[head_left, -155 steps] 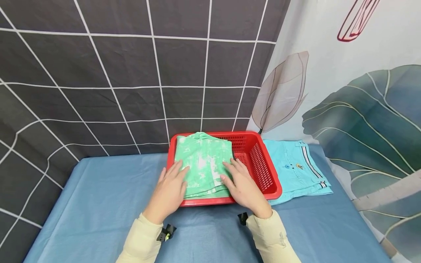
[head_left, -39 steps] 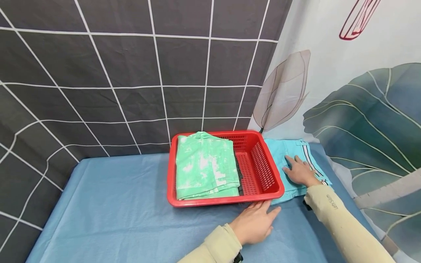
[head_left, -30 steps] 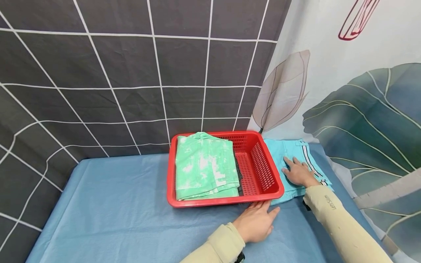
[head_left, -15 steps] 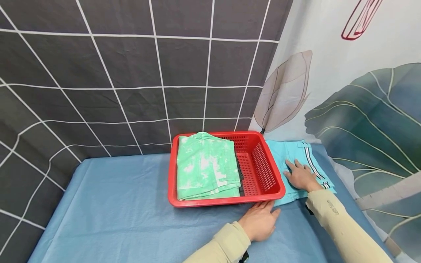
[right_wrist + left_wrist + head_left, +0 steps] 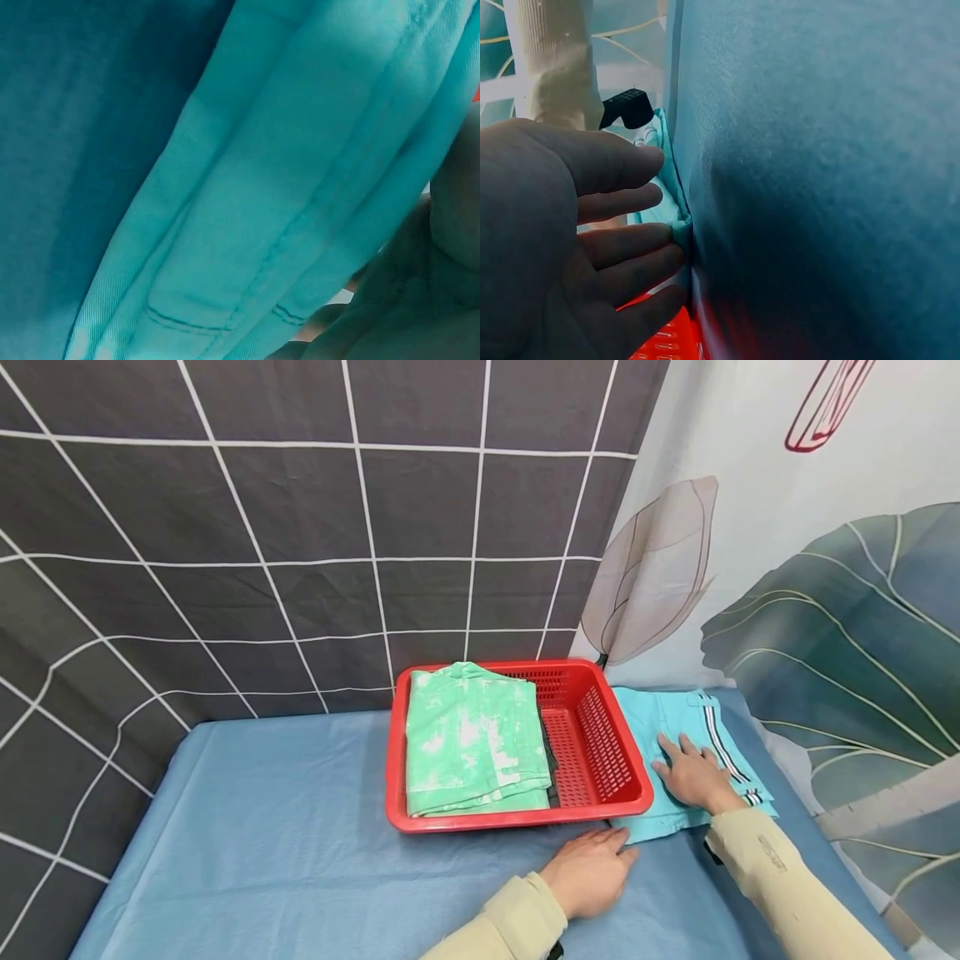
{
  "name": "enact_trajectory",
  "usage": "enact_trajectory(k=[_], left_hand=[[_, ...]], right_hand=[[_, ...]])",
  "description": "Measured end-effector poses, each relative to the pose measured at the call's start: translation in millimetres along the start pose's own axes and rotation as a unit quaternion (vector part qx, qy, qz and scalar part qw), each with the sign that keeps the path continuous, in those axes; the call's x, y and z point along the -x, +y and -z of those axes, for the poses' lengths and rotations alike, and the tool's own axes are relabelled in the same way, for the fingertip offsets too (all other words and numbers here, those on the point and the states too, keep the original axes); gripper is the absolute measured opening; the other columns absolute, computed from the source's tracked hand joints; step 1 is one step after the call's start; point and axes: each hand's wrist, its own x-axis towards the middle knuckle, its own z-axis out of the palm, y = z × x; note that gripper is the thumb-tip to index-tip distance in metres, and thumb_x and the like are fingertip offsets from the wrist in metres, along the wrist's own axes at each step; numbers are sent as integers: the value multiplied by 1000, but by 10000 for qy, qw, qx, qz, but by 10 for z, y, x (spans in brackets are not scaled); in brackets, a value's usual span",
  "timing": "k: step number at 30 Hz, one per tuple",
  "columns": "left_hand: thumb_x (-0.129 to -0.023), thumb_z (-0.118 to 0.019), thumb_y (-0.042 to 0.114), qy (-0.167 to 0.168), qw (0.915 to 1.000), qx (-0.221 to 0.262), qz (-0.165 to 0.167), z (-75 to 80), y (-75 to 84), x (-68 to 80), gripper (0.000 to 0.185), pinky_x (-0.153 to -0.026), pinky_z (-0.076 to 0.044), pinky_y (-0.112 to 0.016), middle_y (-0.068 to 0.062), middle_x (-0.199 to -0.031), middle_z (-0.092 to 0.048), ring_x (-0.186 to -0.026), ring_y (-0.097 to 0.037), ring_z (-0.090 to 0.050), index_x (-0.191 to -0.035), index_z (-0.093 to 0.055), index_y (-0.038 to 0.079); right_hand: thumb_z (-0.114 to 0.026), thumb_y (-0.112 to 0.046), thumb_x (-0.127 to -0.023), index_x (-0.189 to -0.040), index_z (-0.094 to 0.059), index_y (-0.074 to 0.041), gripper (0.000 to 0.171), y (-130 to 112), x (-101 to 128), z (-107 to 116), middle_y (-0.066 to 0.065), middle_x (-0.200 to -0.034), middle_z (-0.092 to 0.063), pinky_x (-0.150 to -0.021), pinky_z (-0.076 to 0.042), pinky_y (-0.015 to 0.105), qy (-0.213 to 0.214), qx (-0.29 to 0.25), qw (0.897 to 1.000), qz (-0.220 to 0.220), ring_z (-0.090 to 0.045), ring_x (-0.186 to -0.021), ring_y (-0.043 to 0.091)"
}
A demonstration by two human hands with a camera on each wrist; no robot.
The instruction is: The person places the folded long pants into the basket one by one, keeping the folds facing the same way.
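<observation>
Folded turquoise shorts (image 5: 678, 714) with a striped side band lie just right of the red basket (image 5: 480, 822). My right hand (image 5: 697, 778) rests on top of them, fingers spread; the right wrist view shows the layered turquoise edge (image 5: 262, 187) close beside this hand (image 5: 397, 315). My left hand (image 5: 588, 872) lies low over the blue cover, its fingertips at the shorts' near left corner. In the left wrist view its fingers (image 5: 630, 244) are loosely extended, with nothing gripped. A folded green-and-white garment (image 5: 465, 739) fills the basket's left side.
A dark piece of cloth (image 5: 552, 777) shows beneath the green garment's right edge. Bare mesh floor shows in the basket's right part. A blue cover (image 5: 262, 843) spreads over the surface, backed by a dark grid-patterned curtain (image 5: 300, 502) and a leaf-print one (image 5: 825, 677).
Both hands were on the green garment, then went right to the shorts. Lately the shorts have slid slightly toward me and right under my right hand; my left hand has drawn back from the basket.
</observation>
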Motion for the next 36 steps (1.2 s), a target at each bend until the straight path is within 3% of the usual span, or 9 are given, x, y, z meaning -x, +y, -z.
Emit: enact_trajectory(k=[7, 11, 15, 18, 21, 26, 31, 36], left_hand=[[-108, -43, 27, -49, 9999, 64, -127, 27, 39, 46, 38, -112, -34, -24, 3, -151, -46, -140, -8, -40, -142, -59, 23], [-105, -49, 26, 173, 9997, 71, -183, 38, 23, 52, 35, -105, -41, -21, 6, -141, -56, -129, -6, -51, -136, -64, 22], [-101, -57, 25, 596, 9976, 348, 53, 69, -9, 51, 35, -93, -49, -20, 7, -131, -60, -116, -5, -57, -135, -64, 21], [-100, -59, 24, 746, 9945, 659, 312, 97, -4, 47, 41, -94, -49, -22, 1, -142, -53, -125, -10, -53, -141, -60, 19], [-100, -61, 26, 665, 9919, 921, 576, 114, 32, 21, 47, -99, -48, -26, -3, -153, -42, -136, -14, -45, -146, -54, 18], [-100, -62, 30, 497, 9912, 941, 787, 117, 91, -32, 55, -100, -48, -26, -3, -153, -42, -138, -16, -42, -151, -47, 18], [-100, -60, 27, 625, 9910, 848, 823, 91, 90, -64, 54, -98, -49, -26, 0, -153, -43, -134, -18, -48, -151, -47, 17], [-99, -61, 26, 686, 9908, 869, 778, 70, 69, -81, 54, -98, -48, -25, 1, -152, -44, -131, -17, -50, -151, -48, 16]], right_hand=[[-48, -33, -104, -153, -29, 4, 64, 6, 109, -30, 42, -153, -16, -95, -19, 86, 45, 126, 9999, -30, -13, -131, 71], [-50, -32, -104, -151, -31, 6, 64, -6, 176, -54, 44, -151, -18, -94, -23, 85, 104, 215, 9997, -24, -17, -130, 71], [-52, -30, -102, -149, -36, 8, 62, -27, 222, -87, 45, -148, -24, -95, -28, 83, 324, 367, 9988, 84, -22, -129, 71], [-54, -31, -101, -147, -38, 8, 63, -29, 232, -94, 46, -146, -26, -95, -29, 81, 476, 336, 9982, 122, -25, -128, 71], [-56, -34, -100, -147, -37, 9, 66, 15, 224, -64, 47, -144, -25, -93, -30, 82, 600, 156, 9981, 32, -25, -126, 71], [-53, -43, -100, -149, -23, 12, 79, 209, 169, 74, 53, -141, -14, -90, -23, 86, 393, -349, 9978, -393, -17, -126, 75], [-46, -49, -101, -149, -2, 19, 94, 453, 92, 219, 58, -136, -10, -94, -25, 82, -69, -643, 9946, -816, -17, -123, 76], [-45, -44, -103, -145, 4, 25, 94, 633, 60, 285, 57, -139, -12, -101, -29, 74, -87, -761, 9954, -567, -23, -124, 72]])
